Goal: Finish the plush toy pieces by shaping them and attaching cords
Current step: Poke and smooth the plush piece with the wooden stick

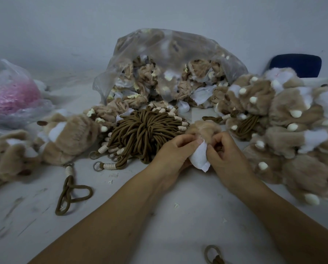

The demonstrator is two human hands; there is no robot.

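At the centre of the frame, over the pale desk (121, 197), the left hand (175, 151) and right hand (224, 153) each pinch the tan-and-white plush piece (200, 157) in a closed grip, just right of the brown cord bundle (146, 128); tugging too hard could probably split a seam.

Tan-and-white plush piece (201, 143) beside brown cords (146, 130).

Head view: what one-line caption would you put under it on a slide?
Left hand and right hand grip a tan-and-white plush piece, a bundle of brown cords just beyond.
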